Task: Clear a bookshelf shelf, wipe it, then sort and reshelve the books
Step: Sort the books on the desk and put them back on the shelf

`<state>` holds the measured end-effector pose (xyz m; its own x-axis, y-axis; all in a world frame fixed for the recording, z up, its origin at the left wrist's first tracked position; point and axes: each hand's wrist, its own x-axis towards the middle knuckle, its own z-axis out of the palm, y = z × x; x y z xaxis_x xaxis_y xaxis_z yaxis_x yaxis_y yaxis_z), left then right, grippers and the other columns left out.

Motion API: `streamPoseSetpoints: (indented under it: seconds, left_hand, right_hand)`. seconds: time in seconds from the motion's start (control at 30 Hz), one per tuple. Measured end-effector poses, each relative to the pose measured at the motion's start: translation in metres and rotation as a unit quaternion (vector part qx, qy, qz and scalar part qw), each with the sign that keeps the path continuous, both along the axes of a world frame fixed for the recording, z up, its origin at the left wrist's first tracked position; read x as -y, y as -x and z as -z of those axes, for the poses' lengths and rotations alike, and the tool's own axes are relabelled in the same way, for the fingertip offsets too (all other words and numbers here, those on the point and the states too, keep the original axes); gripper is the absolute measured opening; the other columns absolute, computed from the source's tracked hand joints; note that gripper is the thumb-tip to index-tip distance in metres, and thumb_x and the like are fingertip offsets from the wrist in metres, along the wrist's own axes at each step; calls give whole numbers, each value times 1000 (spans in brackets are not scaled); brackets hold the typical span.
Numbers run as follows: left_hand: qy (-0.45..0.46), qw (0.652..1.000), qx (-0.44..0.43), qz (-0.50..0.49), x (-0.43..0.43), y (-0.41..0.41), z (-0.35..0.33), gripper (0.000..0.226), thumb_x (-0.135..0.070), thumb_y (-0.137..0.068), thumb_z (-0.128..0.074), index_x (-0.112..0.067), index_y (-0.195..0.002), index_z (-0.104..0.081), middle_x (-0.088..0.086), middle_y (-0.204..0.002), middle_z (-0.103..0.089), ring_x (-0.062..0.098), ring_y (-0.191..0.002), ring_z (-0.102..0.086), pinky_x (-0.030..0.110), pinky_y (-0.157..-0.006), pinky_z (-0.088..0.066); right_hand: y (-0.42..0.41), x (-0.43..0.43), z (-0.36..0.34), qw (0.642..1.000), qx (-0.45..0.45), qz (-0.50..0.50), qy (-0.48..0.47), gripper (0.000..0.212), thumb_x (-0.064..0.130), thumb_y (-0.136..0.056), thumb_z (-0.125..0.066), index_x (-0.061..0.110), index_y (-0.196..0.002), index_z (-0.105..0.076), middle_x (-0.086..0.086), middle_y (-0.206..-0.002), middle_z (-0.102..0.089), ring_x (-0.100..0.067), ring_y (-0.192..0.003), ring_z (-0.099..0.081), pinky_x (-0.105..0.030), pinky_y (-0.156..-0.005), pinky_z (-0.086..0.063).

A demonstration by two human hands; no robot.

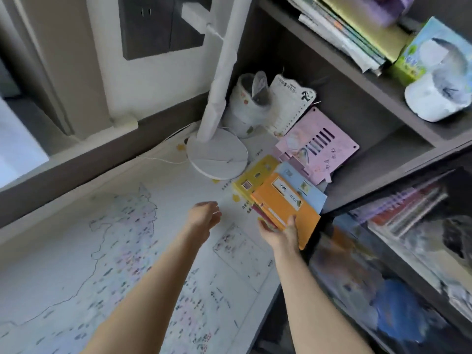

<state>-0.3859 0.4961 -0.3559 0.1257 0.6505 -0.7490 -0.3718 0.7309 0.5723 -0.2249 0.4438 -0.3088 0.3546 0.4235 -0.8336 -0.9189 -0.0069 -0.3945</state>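
Orange, yellow and pale-blue paperback books are fanned at the corner of the map-covered white desk, beside the grey wooden shelf. Clearing looks underway, with wiping, sorting and reshelving apparently left. The right hand reaches forward, its fingers clamped on the stack's near edge. The left hand hovers over the desk, fingers loosely apart and holding nothing.

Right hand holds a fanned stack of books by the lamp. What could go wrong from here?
1. The right hand grips only the near edge of the books; fanned out as they are, they could slide apart.
2. The yellow book lies close to the lamp base; pushing forward might nudge the lamp.
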Motion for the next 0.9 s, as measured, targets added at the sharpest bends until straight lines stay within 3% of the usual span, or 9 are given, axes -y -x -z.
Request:
streamPoseSetpoints:
  seconds: [0.1,0.2,0.33,0.43,0.53,0.6,0.67,0.77,0.9]
  left_hand:
    - [-15,1000,-10,25,-30,-25,8,28,3,-90,-48,-12,-67,-44,10,-71,-42,19,-60,-39,25,-57,-34]
    - [-21,999,-13,37,-57,-52,8,23,3,-90,-48,-9,-69,-47,10,-66,-46,20,-57,-43,26,-57,-40]
    - [-18,995,-80,56,-83,-78,13,22,3,-81,-50,-9,-65,-43,9,-67,-44,21,-55,-41,28,-54,-37]
    - [-17,987,-130,95,-89,-87,17,14,-6,-85,-58,-4,-76,-47,11,-74,-49,22,-57,-43,26,-49,-34]
    - [-48,976,-169,132,-87,-94,15,22,-15,-87,-63,-6,-77,-46,6,-64,-44,19,-53,-39,25,-45,-31]
    - [-71,969,-191,140,-86,-96,15,27,-18,-88,-64,-10,-69,-45,5,-64,-46,22,-60,-45,27,-51,-37]
    - [-91,971,-175,134,-82,-94,12,14,-15,-88,-64,-9,-79,-55,8,-80,-58,25,-76,-57,29,-68,-50]
    - [-75,982,-125,118,-67,-84,10,29,-11,-90,-62,-1,-114,-52,17,-108,-64,29,-89,-68,42,-80,-58]
    - [-70,985,-126,93,-31,-52,5,14,-9,-91,-60,-7,-90,-46,20,-97,-66,28,-78,-69,41,-75,-59]
  right_hand:
    - [-15,-22,9,999,-35,5,14,58,43,-91,-60,11,-137,-48,-13,-144,-46,-34,-134,-38,-48,-114,-28]
    - [-26,-38,18,997,-51,12,61,54,36,-89,-64,11,-135,-50,-16,-141,-46,-39,-133,-37,-55,-111,-26]
    - [-31,-48,22,987,-44,-22,155,55,38,-88,-65,1,-127,-51,-17,-126,-57,-33,-123,-50,-46,-104,-40]
    - [-32,-49,28,983,-35,-37,175,49,49,-87,-62,2,-95,-54,-14,-86,-55,-25,-93,-57,-32,-90,-45]
    - [-31,-47,30,982,-29,-45,179,50,54,-86,-59,5,-79,-49,-8,-72,-48,-21,-67,-45,-30,-64,-38]
    - [-29,-44,26,983,-27,-52,175,48,52,-86,-59,6,-76,-49,-6,-68,-46,-18,-62,-42,-28,-58,-34]
    - [-28,-39,21,984,-15,-61,168,46,49,-87,-59,6,-73,-49,-4,-66,-45,-17,-59,-42,-27,-56,-32]
    - [-18,-33,14,983,8,-78,165,42,44,-89,-60,4,-80,-52,-7,-71,-51,-19,-64,-47,-28,-58,-38]
    - [12,-27,-2,982,-4,-74,171,41,39,-89,-63,6,-111,-52,-15,-83,-54,-27,-85,-56,-30,-73,-51]
